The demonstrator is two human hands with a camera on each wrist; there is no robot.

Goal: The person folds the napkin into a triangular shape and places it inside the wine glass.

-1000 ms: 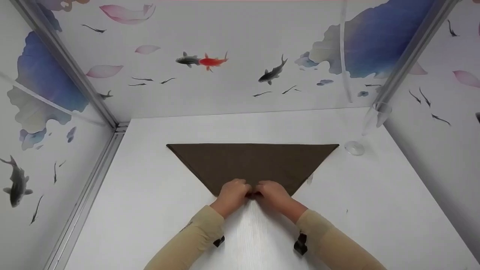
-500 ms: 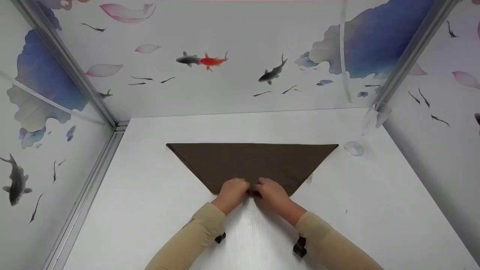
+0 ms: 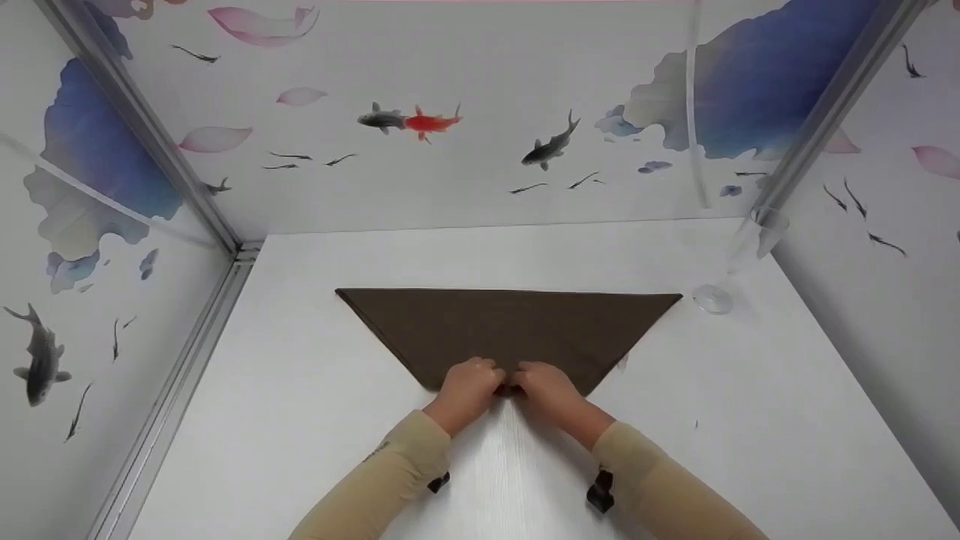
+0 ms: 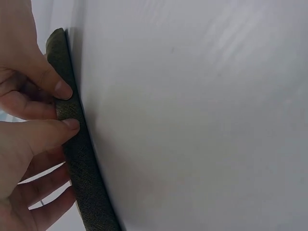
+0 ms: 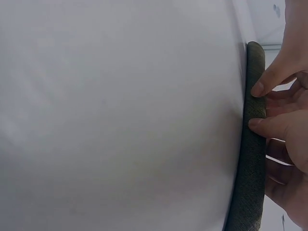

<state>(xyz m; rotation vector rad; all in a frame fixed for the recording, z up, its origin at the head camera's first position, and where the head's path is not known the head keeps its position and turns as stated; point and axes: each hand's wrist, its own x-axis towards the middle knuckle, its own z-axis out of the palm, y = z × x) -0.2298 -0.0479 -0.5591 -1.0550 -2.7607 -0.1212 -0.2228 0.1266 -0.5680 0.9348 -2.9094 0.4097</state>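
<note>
A dark brown cloth napkin (image 3: pixel 502 322) lies on the white table, its long straight edge at the back and its sides slanting in toward the person. Along the near edge it forms a thick, narrow roll. My left hand (image 3: pixel 469 386) pinches this roll, thumb in front and fingers behind, left of its middle. Close beside it, my right hand (image 3: pixel 551 386) grips the same roll in the same way. Both wrist views show the rolled edge (image 4: pixel 89 178) with the two thumbs pressed on its near face, a small gap between them.
A clear stemmed glass (image 3: pixel 712 298) stands at the back right, near the napkin's right corner. White panels printed with fish and petals enclose the table at the back and both sides, with a metal rail (image 3: pixel 180 375) along the left.
The head view shifts slightly. Both hands keep their grip on the napkin's near edge, with hardly any movement.
</note>
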